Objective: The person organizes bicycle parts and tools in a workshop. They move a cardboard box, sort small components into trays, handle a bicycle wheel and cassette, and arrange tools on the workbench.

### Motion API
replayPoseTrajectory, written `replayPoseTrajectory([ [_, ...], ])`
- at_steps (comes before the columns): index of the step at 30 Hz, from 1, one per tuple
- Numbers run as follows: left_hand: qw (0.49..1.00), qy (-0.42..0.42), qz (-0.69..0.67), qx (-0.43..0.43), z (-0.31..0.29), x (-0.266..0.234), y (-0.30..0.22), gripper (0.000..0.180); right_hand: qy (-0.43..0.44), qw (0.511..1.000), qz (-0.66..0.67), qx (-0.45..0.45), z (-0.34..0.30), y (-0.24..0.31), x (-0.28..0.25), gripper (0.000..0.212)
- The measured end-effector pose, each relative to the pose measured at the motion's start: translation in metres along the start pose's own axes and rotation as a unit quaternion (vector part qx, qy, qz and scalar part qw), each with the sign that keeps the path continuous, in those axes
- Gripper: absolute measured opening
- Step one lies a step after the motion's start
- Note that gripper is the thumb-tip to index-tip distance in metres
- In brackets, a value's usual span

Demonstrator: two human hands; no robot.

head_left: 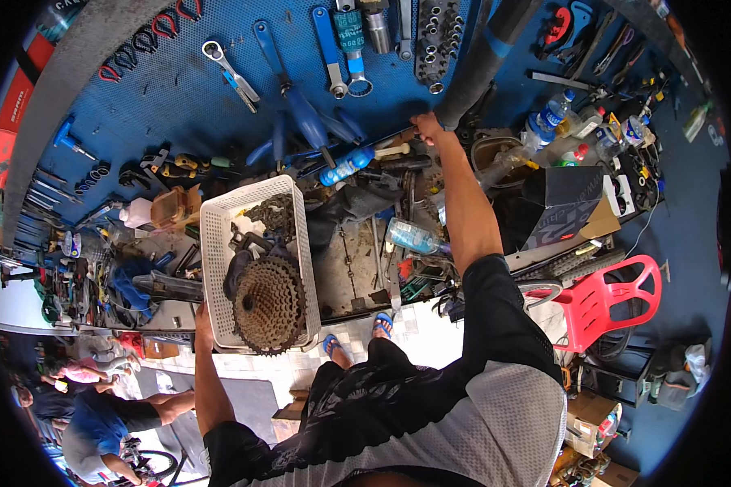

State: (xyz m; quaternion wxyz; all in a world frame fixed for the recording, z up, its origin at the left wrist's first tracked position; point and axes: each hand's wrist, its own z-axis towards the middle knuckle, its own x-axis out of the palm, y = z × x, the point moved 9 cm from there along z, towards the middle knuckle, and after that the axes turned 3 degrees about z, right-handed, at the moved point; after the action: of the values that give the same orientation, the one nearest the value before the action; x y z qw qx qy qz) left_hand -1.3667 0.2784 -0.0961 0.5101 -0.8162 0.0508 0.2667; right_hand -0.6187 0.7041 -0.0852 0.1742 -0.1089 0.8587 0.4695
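The left hand (204, 321) grips the near rim of a white plastic basket (216, 243), held out over the cluttered workbench (357, 260) with a rusty bicycle cassette (268, 304) and chain (278, 213) inside. The basket's long axis runs away from the person toward the blue tool wall (179, 105). The right hand (426, 126), stretched far forward, is closed around a wooden-handled tool (398, 150) at the bench's back edge, well apart from the basket.

**Basket of worn bike parts, and a tool handle**

A white slatted plastic basket (219, 235), held level at its near edge, carries a rusty brown cassette (268, 304) and a coiled chain (274, 213). A pale wooden-handled tool (391, 150) lies on the cluttered surface.
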Motion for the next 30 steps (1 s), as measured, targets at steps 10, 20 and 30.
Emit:
replayPoseTrajectory([
  [10,0.992,0.019,0.102,0.067,0.018,-0.011,0.021,0.049,-0.155,0.957,-0.031,-0.243,-0.004,0.037,-0.083,0.026],
  [20,0.989,-0.001,0.119,0.084,-0.011,0.003,-0.025,0.057,-0.247,0.926,-0.238,-0.158,-0.163,0.039,-0.029,0.050],
  [30,0.978,0.052,0.178,0.098,0.019,0.003,-0.001,0.057,-0.033,0.857,-0.470,-0.210,-0.187,0.007,0.040,0.052],
])
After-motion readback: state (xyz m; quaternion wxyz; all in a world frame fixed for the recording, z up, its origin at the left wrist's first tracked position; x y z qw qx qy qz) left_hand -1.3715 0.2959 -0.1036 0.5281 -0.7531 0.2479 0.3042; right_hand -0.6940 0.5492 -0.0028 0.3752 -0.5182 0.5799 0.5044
